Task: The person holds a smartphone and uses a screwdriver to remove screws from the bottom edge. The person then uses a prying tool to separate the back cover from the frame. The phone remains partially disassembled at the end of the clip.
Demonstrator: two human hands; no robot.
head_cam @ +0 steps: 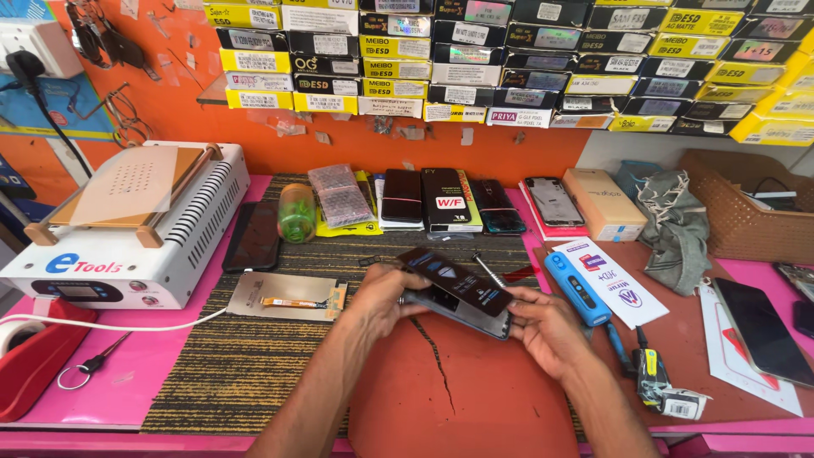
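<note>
Phone [455, 291]: dark, screen lifted off its body, held above the striped mat [254, 356] at table centre. Left hand [381, 297]: grip closed on phone's left end. Right hand [547, 326]: grip closed on right end. Blue driver [577, 288] just right.

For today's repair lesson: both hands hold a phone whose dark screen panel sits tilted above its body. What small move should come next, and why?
Probably ease the screen panel a little further up from the phone body. It is raised at the far end but meets the body near the right hand, while the left hand steadies the other end.
</note>
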